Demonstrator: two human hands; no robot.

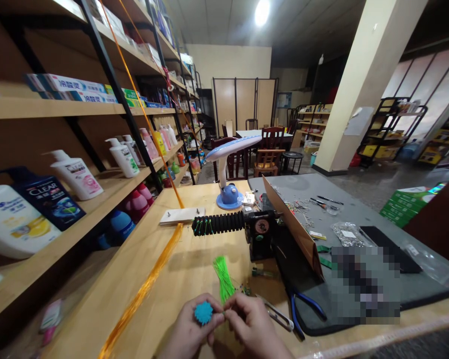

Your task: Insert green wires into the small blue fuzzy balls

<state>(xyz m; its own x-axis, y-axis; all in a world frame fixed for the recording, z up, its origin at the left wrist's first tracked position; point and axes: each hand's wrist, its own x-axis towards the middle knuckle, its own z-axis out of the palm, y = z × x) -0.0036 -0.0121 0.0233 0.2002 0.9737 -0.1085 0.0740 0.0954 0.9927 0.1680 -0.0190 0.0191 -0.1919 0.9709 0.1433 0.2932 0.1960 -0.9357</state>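
Note:
My left hand (189,326) is closed at the front edge of the wooden table, thumb and fingers pinched together. A round, spiky turquoise piece (203,313) rests against its index finger; whether it is worn or gripped I cannot tell. Touching the left fingertips is my right hand (249,319), also pinched. Something tiny and greenish shows between the two, too small to name. Just beyond the hands lies a bundle of bright green threads (223,276). Scissors-like metal tweezers (279,315) and blue-handled pliers (296,309) lie right of my right hand.
A black ridged roller (220,223) on a black machine (261,232) stands ahead, beside a white clamp plate (182,216) with orange threads (145,281). Behind is a blue lamp (229,194). A brown board (292,227) leans over the grey mat (344,224). Shelves (127,187) with bottles line the left.

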